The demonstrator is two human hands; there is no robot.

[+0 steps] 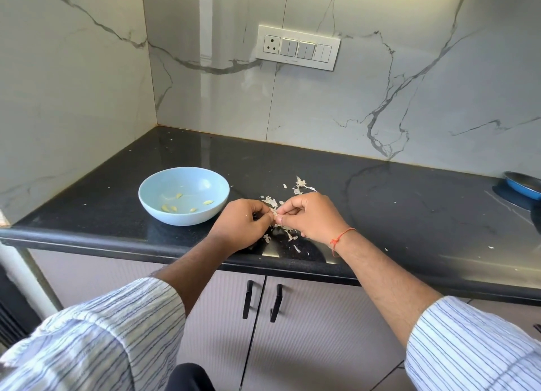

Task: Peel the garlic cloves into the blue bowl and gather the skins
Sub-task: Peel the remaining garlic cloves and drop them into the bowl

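Both hands meet over the front of the black countertop [380,191], fingertips together. The left hand [240,225] and the right hand [310,215] each have their fingers curled in, pinching a small pale garlic clove [274,212] between them; most of it is hidden by the fingers, so it may be only partly skinned. A red thread [341,238] circles the right wrist, and both forearms come out of rolled striped sleeves [474,346].

Papery garlic skins [300,184] lie scattered on the counter around and under the hands: a cluster just behind the right hand, more flakes beneath the fingertips and toward the counter's front edge, and a few stray bits far off to the right and back near the corner.

The blue bowl [152,185] sits on the counter just left of the left hand, not touching it. Inside lie several peeled cloves [208,202], yellowish and spread across the bottom.

At the far right edge a blue pan [524,190] is partly in view. A white switch panel [297,47] is fixed to the marble wall behind, and two black cabinet handles [248,298] show below the counter.
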